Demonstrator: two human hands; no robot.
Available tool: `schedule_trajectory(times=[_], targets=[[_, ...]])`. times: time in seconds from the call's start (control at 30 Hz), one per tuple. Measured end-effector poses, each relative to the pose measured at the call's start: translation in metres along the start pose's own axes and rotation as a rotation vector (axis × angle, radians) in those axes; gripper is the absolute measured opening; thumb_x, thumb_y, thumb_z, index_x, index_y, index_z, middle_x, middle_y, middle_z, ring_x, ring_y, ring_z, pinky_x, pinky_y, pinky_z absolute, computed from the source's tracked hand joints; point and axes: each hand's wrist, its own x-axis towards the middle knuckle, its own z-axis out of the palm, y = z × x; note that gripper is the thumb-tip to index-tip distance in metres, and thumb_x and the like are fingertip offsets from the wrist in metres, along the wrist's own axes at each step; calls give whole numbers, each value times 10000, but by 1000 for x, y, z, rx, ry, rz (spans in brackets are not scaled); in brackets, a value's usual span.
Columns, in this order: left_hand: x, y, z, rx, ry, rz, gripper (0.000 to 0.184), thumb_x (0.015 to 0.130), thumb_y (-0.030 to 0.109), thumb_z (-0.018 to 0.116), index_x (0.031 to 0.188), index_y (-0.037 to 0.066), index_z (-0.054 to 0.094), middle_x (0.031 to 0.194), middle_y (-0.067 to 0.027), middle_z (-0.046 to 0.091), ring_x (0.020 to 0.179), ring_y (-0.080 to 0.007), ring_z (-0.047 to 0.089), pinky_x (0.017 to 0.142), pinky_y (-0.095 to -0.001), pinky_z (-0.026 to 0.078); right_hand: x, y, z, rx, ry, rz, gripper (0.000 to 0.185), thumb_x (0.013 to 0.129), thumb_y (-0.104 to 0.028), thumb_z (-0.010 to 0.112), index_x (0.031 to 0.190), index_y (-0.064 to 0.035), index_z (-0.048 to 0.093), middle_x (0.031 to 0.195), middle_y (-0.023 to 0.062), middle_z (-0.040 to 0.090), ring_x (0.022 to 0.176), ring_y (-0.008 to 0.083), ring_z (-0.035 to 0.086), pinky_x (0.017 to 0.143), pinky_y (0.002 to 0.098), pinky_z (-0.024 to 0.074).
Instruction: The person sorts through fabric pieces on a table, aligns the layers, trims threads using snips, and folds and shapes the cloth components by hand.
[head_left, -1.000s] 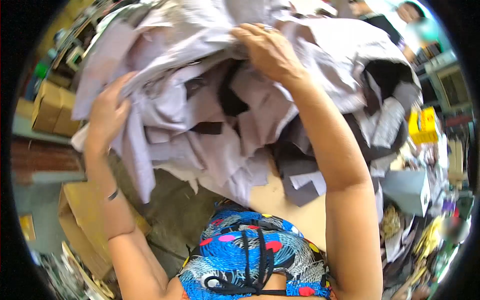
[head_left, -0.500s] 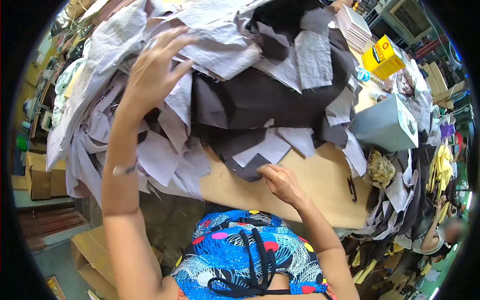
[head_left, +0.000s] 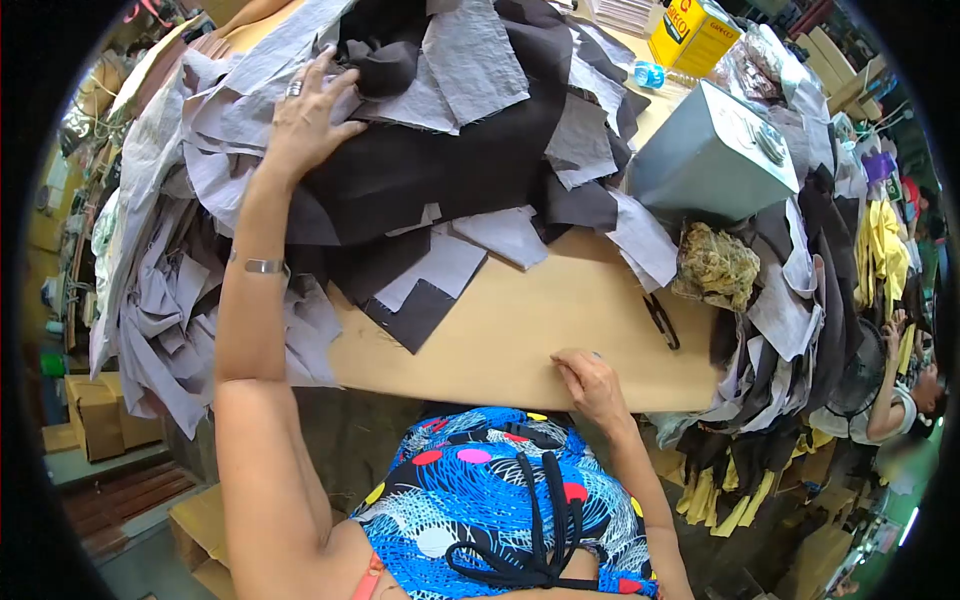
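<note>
My left hand (head_left: 312,122) lies with fingers spread on the heap of cloth, over pale grey pieces (head_left: 235,165) and at the edge of a large dark cloth (head_left: 430,180). A ring and a metal bracelet show on that arm. My right hand (head_left: 595,388) rests by the near edge of the table (head_left: 520,320), its fingers curled together and nothing visible in them. Left of it, a small dark cloth piece (head_left: 418,318) lies on the wood, partly under a pale grey piece (head_left: 440,268).
A metal tin (head_left: 675,165) stands at the right, with a tangled yellowish clump (head_left: 718,268) and a slim black tool (head_left: 660,322) near it. Behind are a yellow box (head_left: 690,38) and a bottle (head_left: 650,75). Cloth hangs off the right edge. Another person (head_left: 885,415) is far right.
My left hand has come down onto the heap. My right hand has moved away from the small dark piece toward the table's near edge. The view has shifted, showing more of the right side.
</note>
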Motion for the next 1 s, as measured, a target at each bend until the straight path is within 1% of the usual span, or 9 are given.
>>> schedule_trajectory(times=[0.1,0.33,0.47,0.53,0.6,0.77,0.87,0.9,1.0], targets=[[2,23,5,50,143,129,359,784,154,586,1142,161,561,1309,-45,444,1146,-281,473,905,-413,403,9,6,-3,8,-68,-19,118,798,-53,552,901,-28,604,870,133,626,810,305,598,705,371,472],[3,26,-12,-684,337,-357,251,856,107,460,1037,7,601,936,-110,654,840,-227,628,774,-299,471,41,14,-14,257,-253,1,195,844,-103,530,1017,-30,584,922,87,630,811,211,601,739,336,475],[-49,75,-51,-1456,-45,-286,296,878,212,506,1070,5,597,1007,-55,595,904,-140,563,789,-250,439,78,18,-18,933,-118,226,346,872,-168,519,1188,-30,489,1010,86,605,847,180,590,777,283,478],[-69,98,-53,-1288,-138,10,311,849,224,527,999,-38,600,1067,-107,566,995,-156,520,846,-263,406,103,7,-21,1131,69,276,500,855,-191,553,1298,-56,365,1135,114,538,966,185,535,836,322,458],[-98,121,-61,-1301,-352,-237,177,791,45,493,900,-63,581,1055,-126,576,930,-185,547,816,-277,424,124,1,-21,995,162,239,525,839,-188,572,1292,-39,352,1131,109,527,983,178,516,834,307,447],[-142,119,-66,-1036,-507,-246,175,769,100,542,872,-40,557,930,-122,592,749,-217,565,673,-304,442,183,14,-8,641,324,76,494,761,-118,619,1193,-11,404,1036,89,530,893,171,498,779,278,419],[-147,110,-85,-958,-854,-384,209,784,153,550,884,-30,555,913,-121,601,732,-223,574,654,-304,441,195,-3,-10,644,374,158,412,722,-62,592,1090,12,421,920,110,549,817,158,513,701,301,432],[-139,108,-90,-932,-1032,-498,218,800,183,558,908,-4,586,1037,-143,578,887,-271,576,764,-330,440,197,1,-4,633,435,64,428,720,-66,593,1108,8,429,889,97,580,764,154,539,675,282,440],[-156,111,-73,-897,-405,-385,239,793,182,587,983,38,602,1193,-165,500,1090,-314,491,909,-358,384,198,9,13,952,482,20,351,735,-61,587,1069,13,504,827,57,599,734,126,545,650,257,441]])
